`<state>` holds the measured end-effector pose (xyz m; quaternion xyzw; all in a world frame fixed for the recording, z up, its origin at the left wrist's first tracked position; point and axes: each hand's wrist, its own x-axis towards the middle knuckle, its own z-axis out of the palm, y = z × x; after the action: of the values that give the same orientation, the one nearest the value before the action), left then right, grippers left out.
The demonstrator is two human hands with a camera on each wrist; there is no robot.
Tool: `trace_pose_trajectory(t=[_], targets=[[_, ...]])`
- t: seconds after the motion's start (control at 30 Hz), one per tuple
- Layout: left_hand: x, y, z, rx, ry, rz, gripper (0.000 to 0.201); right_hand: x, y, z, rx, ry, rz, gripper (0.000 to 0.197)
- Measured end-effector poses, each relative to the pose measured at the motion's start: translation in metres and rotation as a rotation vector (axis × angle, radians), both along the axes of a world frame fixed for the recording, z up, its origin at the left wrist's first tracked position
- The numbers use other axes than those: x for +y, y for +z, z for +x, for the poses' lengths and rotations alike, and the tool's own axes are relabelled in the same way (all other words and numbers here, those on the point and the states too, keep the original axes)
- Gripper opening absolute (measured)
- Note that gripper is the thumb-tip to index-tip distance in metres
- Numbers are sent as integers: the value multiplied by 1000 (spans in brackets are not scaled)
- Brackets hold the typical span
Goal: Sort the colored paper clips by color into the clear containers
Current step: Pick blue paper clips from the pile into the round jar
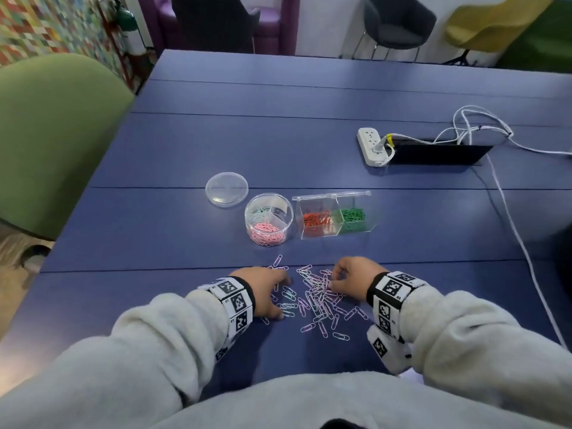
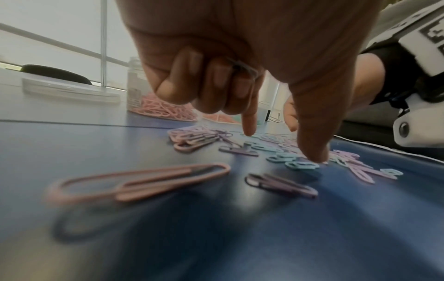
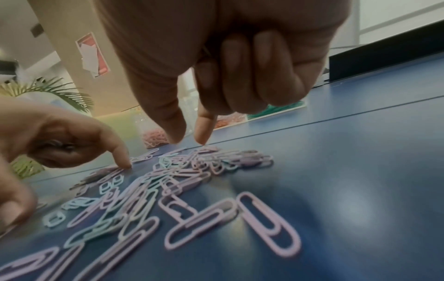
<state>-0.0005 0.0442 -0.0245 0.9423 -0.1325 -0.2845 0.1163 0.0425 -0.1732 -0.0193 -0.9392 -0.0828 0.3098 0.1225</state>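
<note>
Pastel paper clips (image 1: 315, 297) lie loose on the blue table (image 1: 278, 144) between my hands. Left hand (image 1: 266, 291): three fingers curled round gathered clips, index and thumb down. Right hand (image 1: 353, 274): thumb and index nearly together, poised. Next, I judge: pinch one colour, carry to round container (image 1: 268, 218).

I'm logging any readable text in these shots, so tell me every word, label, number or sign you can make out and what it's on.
No text can be quoted as it reads.
Wristbands: black-and-white square code patterns with tiny marks beside them, too small to read.
Red and white sheet on the wall, right wrist view: blurred, unreadable.
Power strip, round tub and divided box: no label shows.
</note>
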Motion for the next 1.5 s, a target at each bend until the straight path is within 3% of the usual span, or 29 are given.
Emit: trace_pose_trajectory(t=[0.17,0.43,0.7,1.13,1.33,1.4,1.5], targets=[[-17,-6,6,-20,-49,70,60,-18,-1,-14,-27,-56,32,15],[-27,-7,13,-6,-72,110,27,-27,3,-21,-62,-109,70,19],[-32,-6,14,20,-177,205,29,-26,7,-22,-53,-85,81,14],[-42,-2,8,87,-181,312,34,-38,12,-16,-49,-5,79,16],[-34,-1,-1,3,-32,157,25,-42,16,-11,-28,21,126,18],[-24,-1,1,4,141,-7,16,-42,15,-12,-10,59,120,18],[-11,-2,6,-7,373,-206,26,-37,13,-20,62,148,107,22]])
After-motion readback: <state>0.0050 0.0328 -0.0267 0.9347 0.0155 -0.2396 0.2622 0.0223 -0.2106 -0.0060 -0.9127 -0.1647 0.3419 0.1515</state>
